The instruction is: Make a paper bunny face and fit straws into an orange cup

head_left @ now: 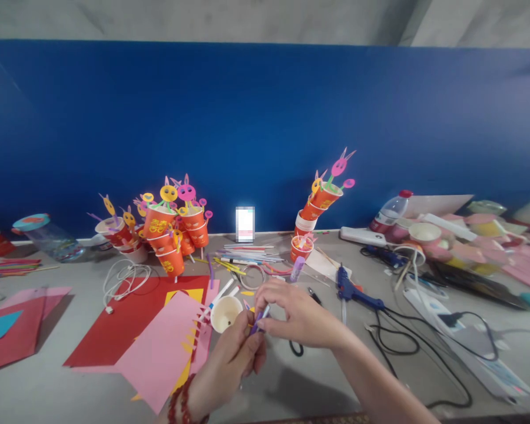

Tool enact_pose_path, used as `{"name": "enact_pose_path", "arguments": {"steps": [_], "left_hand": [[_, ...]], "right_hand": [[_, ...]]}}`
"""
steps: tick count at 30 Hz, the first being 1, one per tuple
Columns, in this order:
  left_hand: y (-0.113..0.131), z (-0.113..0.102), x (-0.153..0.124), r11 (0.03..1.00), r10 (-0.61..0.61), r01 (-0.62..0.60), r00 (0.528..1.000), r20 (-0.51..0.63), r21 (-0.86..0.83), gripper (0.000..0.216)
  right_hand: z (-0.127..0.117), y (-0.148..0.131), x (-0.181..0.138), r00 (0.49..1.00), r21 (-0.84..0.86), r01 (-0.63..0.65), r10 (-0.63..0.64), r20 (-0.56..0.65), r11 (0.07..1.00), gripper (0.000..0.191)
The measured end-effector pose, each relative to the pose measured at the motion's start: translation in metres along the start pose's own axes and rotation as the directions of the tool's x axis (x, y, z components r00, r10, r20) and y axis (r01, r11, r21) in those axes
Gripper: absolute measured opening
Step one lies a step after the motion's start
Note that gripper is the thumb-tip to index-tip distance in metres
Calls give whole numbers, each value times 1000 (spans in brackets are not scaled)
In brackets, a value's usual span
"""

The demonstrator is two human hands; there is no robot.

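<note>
My left hand (235,352), with a red bead bracelet at the wrist, is closed on a small purple piece (256,324) whose kind I cannot make out. My right hand (289,312) meets it from the right, thumb and fingers pinched around a thin pale stick (265,310) at the purple piece. The fingers partly hide both items. Just beyond my left hand stands a white paper cup (227,313), and pens lie beside it. A purple glue stick (297,269) stands behind my right hand.
Stacked red paper cups (170,262) with pink and yellow faces stand at the back. Pink paper (159,350) lies left. A blue glue gun (355,290), its black cord and a white power strip (463,344) occupy the right. A lit phone (245,225) leans against the blue partition.
</note>
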State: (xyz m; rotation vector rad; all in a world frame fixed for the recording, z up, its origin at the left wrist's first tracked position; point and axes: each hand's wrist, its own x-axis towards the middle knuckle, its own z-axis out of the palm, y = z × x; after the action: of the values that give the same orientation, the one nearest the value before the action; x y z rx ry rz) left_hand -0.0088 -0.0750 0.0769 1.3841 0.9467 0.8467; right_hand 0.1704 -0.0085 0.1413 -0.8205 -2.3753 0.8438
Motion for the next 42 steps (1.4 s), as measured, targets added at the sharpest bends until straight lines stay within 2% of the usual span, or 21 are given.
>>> {"name": "enact_pose_path", "arguments": {"steps": [3, 7, 11, 13, 17, 23, 29, 37, 42], "left_hand": [[0, 2, 0, 1000, -1, 0, 1000, -17, -27, 32], [0, 5, 2, 993, -10, 4, 998, -55, -119, 35], [1, 4, 3, 974, -26, 12, 998, -58, -225, 36], [1, 4, 2, 963, -38, 20, 997, -61, -269, 36], [-1, 3, 2, 953, -45, 16, 995, -87, -304, 37], [-2, 2, 2, 948, -44, 18, 996, -75, -317, 36], [-5, 2, 3, 927, -41, 28, 999, -26, -373, 36], [-2, -4, 5, 925, -50, 55, 998, 24, -377, 37], [-4, -6, 4, 942, -58, 61, 998, 19, -330, 37]], "right_hand": [[3, 2, -1, 1000, 42, -15, 16, -22, 999, 11], [7, 9, -3, 993, 149, -90, 99, -56, 985, 6], [13, 19, -8, 979, 375, -108, 165, -122, 921, 18], [16, 22, -12, 963, 434, -118, 210, -170, 893, 23], [25, 22, -21, 937, 396, -125, 240, -255, 910, 26], [36, 22, -30, 950, 351, -81, 179, -255, 933, 21], [30, 23, -32, 961, 296, -64, 139, -241, 953, 16], [22, 33, -32, 978, 338, -43, 109, -178, 940, 23], [20, 31, -31, 970, 233, 23, 35, -242, 972, 21]]}}
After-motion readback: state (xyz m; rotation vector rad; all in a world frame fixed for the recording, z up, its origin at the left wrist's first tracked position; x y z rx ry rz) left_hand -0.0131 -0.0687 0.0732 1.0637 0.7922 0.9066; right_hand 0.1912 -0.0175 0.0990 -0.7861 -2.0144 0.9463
